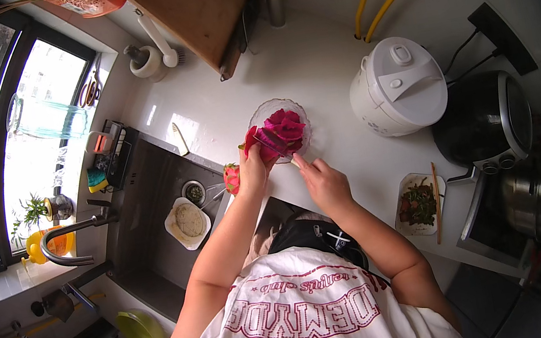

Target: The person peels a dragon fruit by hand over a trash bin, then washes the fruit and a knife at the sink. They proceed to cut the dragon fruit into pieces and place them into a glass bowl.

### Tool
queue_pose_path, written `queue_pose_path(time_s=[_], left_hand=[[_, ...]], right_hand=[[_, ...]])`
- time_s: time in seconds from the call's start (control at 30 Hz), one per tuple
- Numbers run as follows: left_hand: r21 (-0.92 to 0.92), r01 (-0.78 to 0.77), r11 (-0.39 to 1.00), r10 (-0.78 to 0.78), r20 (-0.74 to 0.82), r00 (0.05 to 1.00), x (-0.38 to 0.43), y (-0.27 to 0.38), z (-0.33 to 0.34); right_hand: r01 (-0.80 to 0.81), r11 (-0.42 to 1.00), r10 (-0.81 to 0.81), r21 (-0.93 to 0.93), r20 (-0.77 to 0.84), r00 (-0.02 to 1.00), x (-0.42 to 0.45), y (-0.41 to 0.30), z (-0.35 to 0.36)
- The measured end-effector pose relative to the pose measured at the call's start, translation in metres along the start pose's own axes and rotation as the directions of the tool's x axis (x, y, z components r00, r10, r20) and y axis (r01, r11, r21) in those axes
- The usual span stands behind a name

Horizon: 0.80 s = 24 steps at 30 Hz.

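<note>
My left hand (252, 171) holds a piece of red-fleshed dragon fruit (271, 142) with some peel on it, over the near left edge of a clear glass bowl (307, 128). In my right hand (324, 181) is a small knife (280, 152), its blade against the fruit. Dark pink dragon fruit pieces (289, 124) are heaped in the bowl. A further dragon fruit part with pink and green skin (232, 178) lies at the counter edge by the sink, left of my left wrist. My left fingers partly hide the held piece.
Left is a dark sink (149, 209) with a white dish (187, 223) and a faucet (70, 261). Right stand a white rice cooker (398, 87), a black appliance (480, 120) and a plate of food (417, 204) with chopsticks (436, 204). A wooden board (203, 15) juts in ahead.
</note>
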<state>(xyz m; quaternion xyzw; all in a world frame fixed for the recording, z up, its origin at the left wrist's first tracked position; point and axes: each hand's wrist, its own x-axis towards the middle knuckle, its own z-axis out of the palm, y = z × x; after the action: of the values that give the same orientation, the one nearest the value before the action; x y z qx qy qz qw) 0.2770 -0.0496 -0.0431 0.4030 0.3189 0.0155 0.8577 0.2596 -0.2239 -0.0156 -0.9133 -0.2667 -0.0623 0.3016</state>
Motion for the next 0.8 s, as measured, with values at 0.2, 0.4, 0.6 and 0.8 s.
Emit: queue_pose_path(time_s=[0.2,0.4,0.6,0.8], left_hand=[[0.039,-0.046,0.998,0.046,-0.014,0.999,0.004,-0.006,-0.007],[0.084,-0.052,0.995,0.054,-0.016,0.998,0.007,-0.011,-0.007],[0.087,-0.045,0.995,0.046,-0.005,0.999,0.011,-0.010,-0.011],[0.080,-0.066,0.995,0.066,0.007,0.998,0.008,-0.007,-0.010]], right_hand=[[-0.012,0.996,0.016,-0.086,0.042,0.999,0.000,0.002,0.000],[-0.161,0.985,0.155,0.057,0.104,0.982,0.006,0.005,0.012],[-0.421,0.597,0.351,0.683,0.250,0.902,0.007,0.026,0.037],[-0.465,0.758,0.406,0.457,0.228,0.885,0.012,0.026,0.032]])
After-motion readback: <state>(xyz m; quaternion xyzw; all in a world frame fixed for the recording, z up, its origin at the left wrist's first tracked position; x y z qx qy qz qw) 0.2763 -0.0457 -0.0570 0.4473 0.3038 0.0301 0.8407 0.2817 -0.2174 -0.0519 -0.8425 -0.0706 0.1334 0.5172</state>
